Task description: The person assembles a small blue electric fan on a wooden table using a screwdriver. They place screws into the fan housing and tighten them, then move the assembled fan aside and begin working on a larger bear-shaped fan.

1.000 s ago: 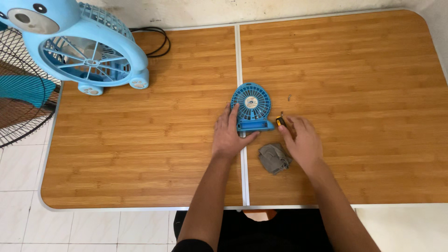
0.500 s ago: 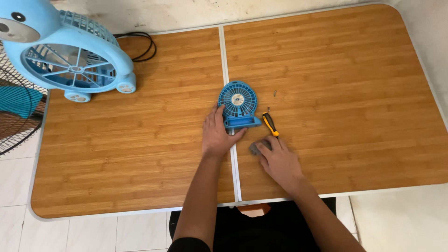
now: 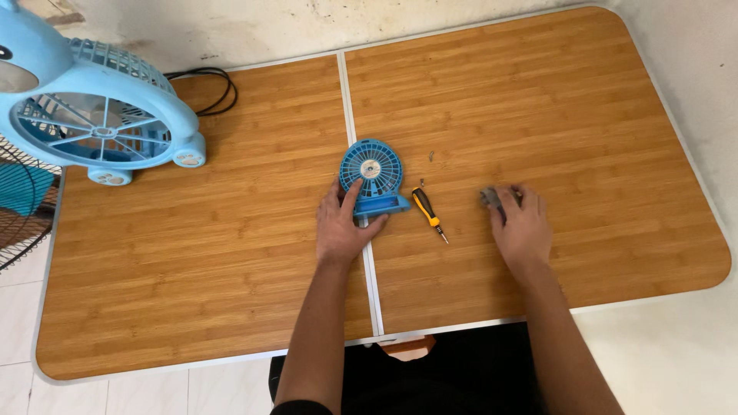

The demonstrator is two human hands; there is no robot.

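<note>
A small blue hand fan point(image 3: 372, 173) lies flat on the wooden table point(image 3: 231, 253), across the centre seam. My left hand point(image 3: 344, 225) rests on its lower left side and base, fingers curled around it. A small screwdriver with a yellow and black handle point(image 3: 427, 211) lies loose just right of the fan. Further right, my right hand point(image 3: 521, 225) presses down on a small grey part point(image 3: 489, 197), which is mostly hidden under the fingers. Tiny screws point(image 3: 431, 156) lie above the screwdriver.
A large light blue desk fan point(image 3: 92, 115) stands at the table's back left with a black cable point(image 3: 209, 86) coiled behind it. A floor fan's wire grille point(image 3: 19, 207) pokes in at the left edge. White wall runs along the back and right.
My right hand has left the screwdriver lying by the fan and slid the grey part to the right across the table. My left hand has stayed on the small fan.
</note>
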